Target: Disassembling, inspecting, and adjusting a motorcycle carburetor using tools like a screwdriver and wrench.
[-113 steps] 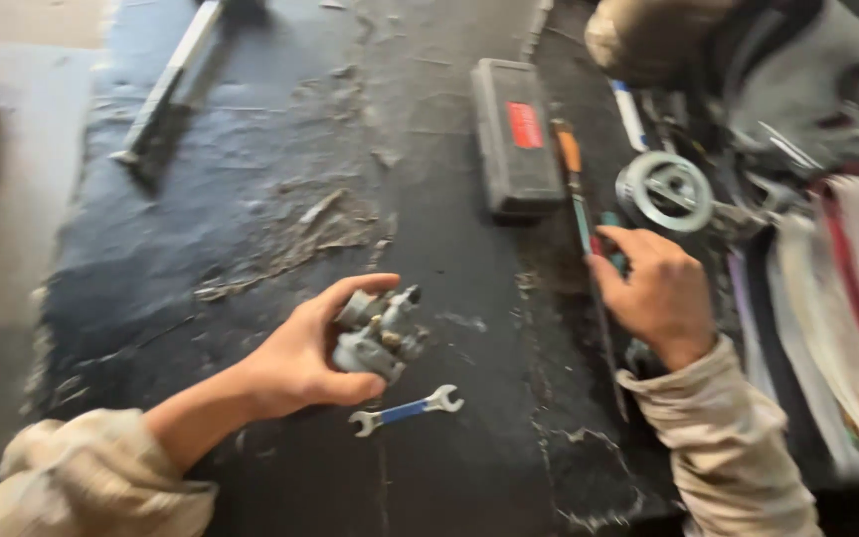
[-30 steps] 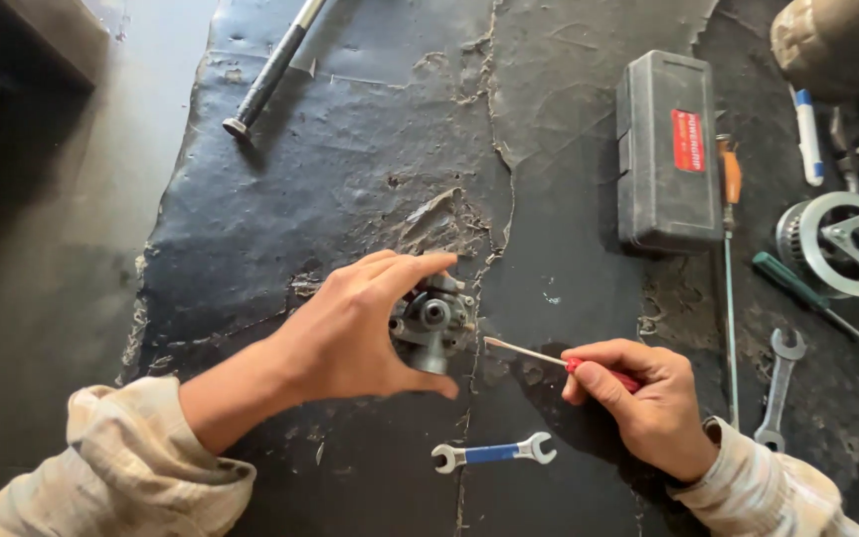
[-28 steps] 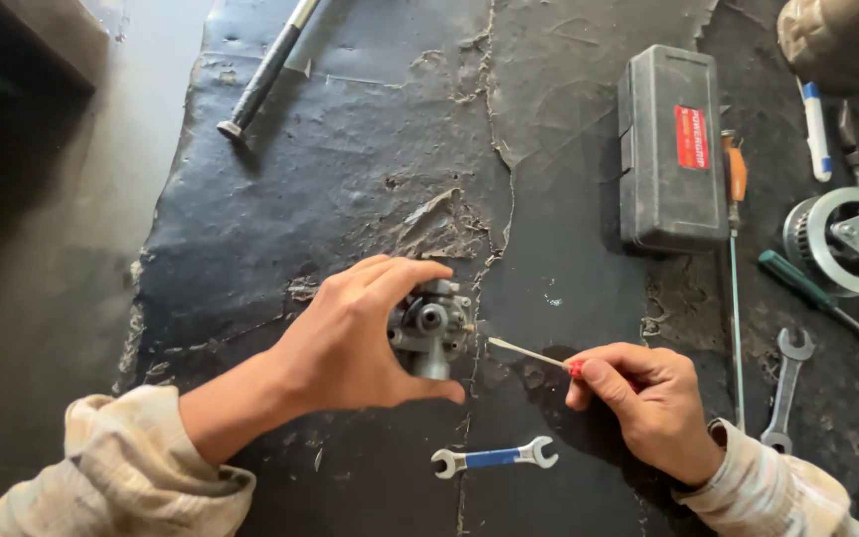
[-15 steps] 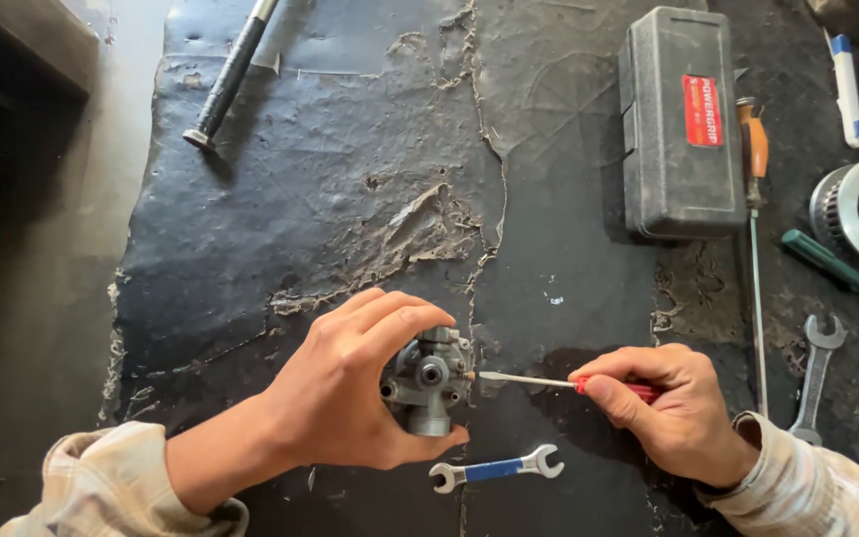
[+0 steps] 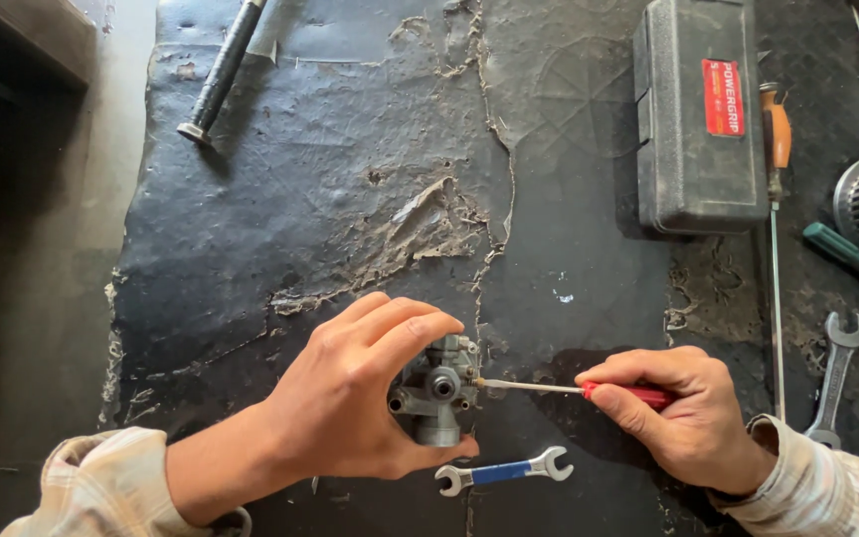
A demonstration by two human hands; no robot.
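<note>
The left hand [image 5: 350, 398] grips a carburetor [image 5: 436, 388]; the right hand [image 5: 683, 418] pinches a red-handled screwdriver [image 5: 589, 389], tip touching the carburetor.

A worn black rubber mat [image 5: 280, 229], cracked and peeling through its middle, carries a scatter of tools. A closed grey plastic case [image 5: 700, 149] lies toward the far right corner, with a long orange-handled screwdriver [image 5: 775, 239] just beside it along the right edge. A dark metal bar [image 5: 223, 68] rests at the far left corner. A blue-handled spanner [image 5: 504, 470] lies by the near edge, and a plain steel spanner [image 5: 835, 376] sits near the right edge.
</note>
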